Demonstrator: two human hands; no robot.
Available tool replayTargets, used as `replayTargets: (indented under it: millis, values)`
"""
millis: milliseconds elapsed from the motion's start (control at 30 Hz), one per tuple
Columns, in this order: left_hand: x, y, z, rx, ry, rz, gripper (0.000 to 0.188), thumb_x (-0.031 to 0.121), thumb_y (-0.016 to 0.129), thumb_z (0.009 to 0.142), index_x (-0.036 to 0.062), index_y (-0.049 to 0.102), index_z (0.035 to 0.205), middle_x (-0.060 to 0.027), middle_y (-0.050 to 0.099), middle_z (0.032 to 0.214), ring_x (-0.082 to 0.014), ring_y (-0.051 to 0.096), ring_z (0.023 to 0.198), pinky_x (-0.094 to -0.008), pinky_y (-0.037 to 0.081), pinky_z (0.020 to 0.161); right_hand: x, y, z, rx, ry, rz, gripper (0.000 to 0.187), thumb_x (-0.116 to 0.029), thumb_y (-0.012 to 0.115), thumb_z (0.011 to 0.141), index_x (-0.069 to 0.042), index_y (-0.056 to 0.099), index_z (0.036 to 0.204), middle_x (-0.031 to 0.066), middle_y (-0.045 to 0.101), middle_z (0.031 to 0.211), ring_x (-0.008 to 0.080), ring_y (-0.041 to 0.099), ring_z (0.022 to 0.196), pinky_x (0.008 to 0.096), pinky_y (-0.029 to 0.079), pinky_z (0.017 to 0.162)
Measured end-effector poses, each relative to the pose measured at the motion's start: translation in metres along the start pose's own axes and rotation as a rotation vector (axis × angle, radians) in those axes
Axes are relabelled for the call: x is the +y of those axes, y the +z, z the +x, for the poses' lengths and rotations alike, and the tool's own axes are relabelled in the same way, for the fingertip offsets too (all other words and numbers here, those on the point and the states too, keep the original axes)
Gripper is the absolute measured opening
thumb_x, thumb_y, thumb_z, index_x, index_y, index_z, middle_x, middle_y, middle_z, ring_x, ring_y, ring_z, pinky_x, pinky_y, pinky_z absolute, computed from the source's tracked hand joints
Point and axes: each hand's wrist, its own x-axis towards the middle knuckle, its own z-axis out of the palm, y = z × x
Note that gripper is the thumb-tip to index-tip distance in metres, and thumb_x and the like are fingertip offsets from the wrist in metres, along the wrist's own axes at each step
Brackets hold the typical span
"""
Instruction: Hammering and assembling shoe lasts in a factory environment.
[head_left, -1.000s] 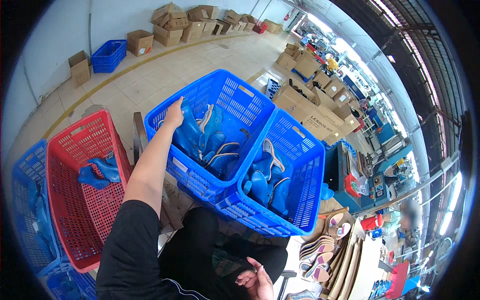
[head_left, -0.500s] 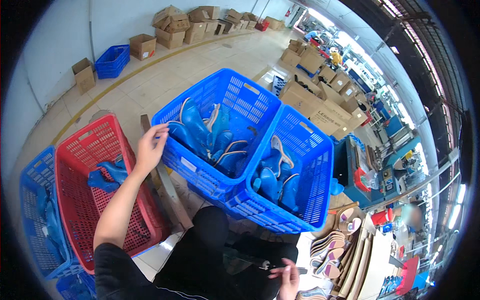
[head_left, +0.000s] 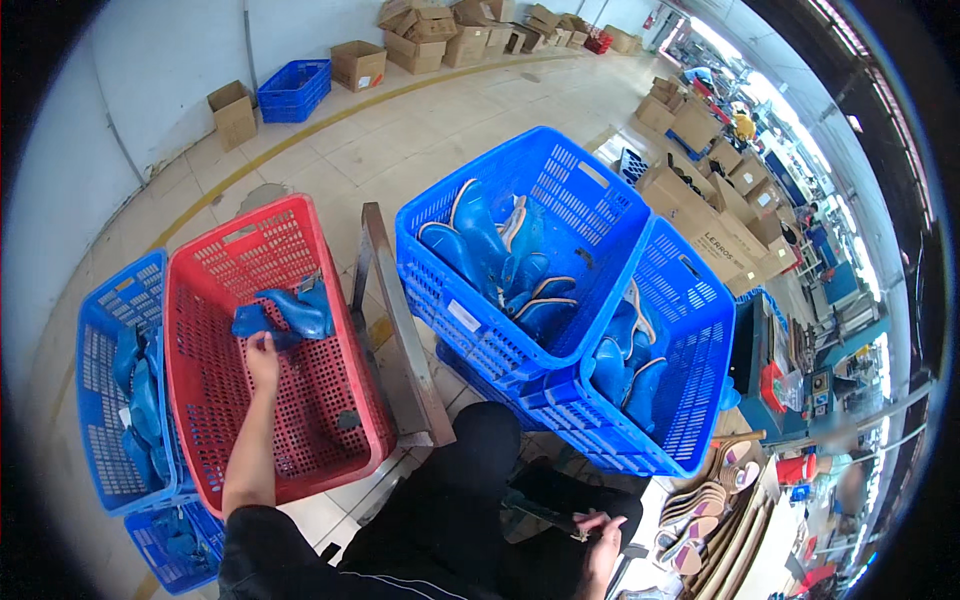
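Nearest, the right hand (head_left: 602, 552) is beside the dark-clothed lap (head_left: 465, 475), fingers partly curled; whether its grip has anything in it I cannot tell. The left hand (head_left: 262, 360) reaches into a red crate (head_left: 350, 375), its fingertips at the lower edge of the blue shoe lasts (head_left: 302, 316) lying inside; I cannot tell if that grip is clenched on one or only touching. A blue crate (head_left: 118, 287) with more lasts adjoins on the left. Ahead to the right, two blue baskets (head_left: 470, 330) hold lasts with pale edges. Cardboard boxes (head_left: 418, 50) line the far wall.
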Motion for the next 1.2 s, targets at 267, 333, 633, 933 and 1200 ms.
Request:
replayTargets:
  millis: [267,333,633,933,1200]
  values:
    - [0.357,0.046,-0.056,-0.136,0.596,-0.382,0.042,0.026,0.079,0.099,0.0013,0.064,0.129,-0.0175,0.065,0.123,-0.0321,0.062,0.119,-0.0436,0.047,0.106,0.033,0.006,-0.006,0.085,-0.196,0.181,0.072,-0.046,0.043,0.118,-0.005,0.054,0.060,0.0071,0.053,0.062,0.0214,0.058,0.074,0.0375,0.048,0.079]
    - [0.424,0.089,-0.050,-0.408,0.639,-0.453,0.059,0.031,0.082,0.096,-0.0023,0.059,0.138,-0.0230,0.065,0.128,-0.0404,0.063,0.125,-0.0472,0.049,0.109,0.033,0.013,-0.008,0.187,-0.181,0.091,0.063,-0.032,0.052,0.117,-0.006,0.051,0.059,0.0054,0.051,0.060,0.0174,0.054,0.066,0.0349,0.047,0.071]
    - [0.516,0.319,-0.010,-0.422,-0.151,0.316,0.122,0.053,0.083,0.088,0.0105,0.006,0.172,-0.0337,0.024,0.168,-0.0616,0.040,0.145,-0.0711,0.031,0.121,0.029,0.056,-0.003,0.497,-0.171,0.145,0.058,-0.021,0.054,0.115,-0.006,0.046,0.059,0.0049,0.049,0.058,0.0146,0.049,0.057,0.0301,0.039,0.059]
    - [0.506,0.360,-0.027,-0.247,-0.011,0.329,0.110,0.029,0.094,0.082,0.0170,0.022,0.165,-0.0265,0.038,0.150,-0.0508,0.054,0.132,-0.0603,0.053,0.104,0.045,0.048,0.004,0.490,-0.361,0.122,0.054,-0.018,0.056,0.113,-0.004,0.047,0.061,0.0050,0.049,0.058,0.0137,0.047,0.055,0.0287,0.039,0.055]
    - [0.483,0.377,-0.008,-0.293,0.506,-0.066,0.083,0.018,0.093,0.074,0.0187,0.048,0.143,-0.0213,0.052,0.135,-0.0468,0.057,0.124,-0.0579,0.051,0.103,0.052,0.052,0.010,0.521,-0.375,0.114,0.051,-0.018,0.057,0.111,-0.003,0.049,0.063,0.0056,0.051,0.059,0.0120,0.048,0.053,0.0266,0.037,0.052]
